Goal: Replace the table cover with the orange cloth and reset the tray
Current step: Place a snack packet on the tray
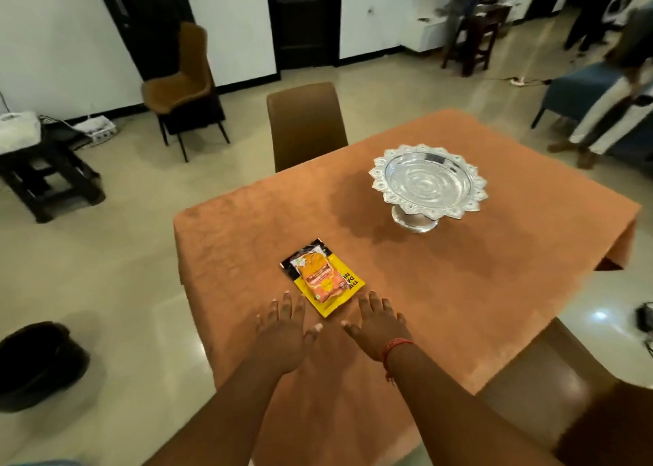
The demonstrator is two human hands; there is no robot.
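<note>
Packets (322, 277), two stacked; one silver tray (428, 182); one orange cloth (459, 275); two flat hands.

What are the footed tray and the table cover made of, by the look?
Footed tray: seemingly metal, silver-toned and polished; bright reflections, embossed rings, lacy scalloped rim. Could be plated or metallised plastic. Table cover: orange woven fabric, matte, faintly mottled texture, hanging softly over the edges.
</note>
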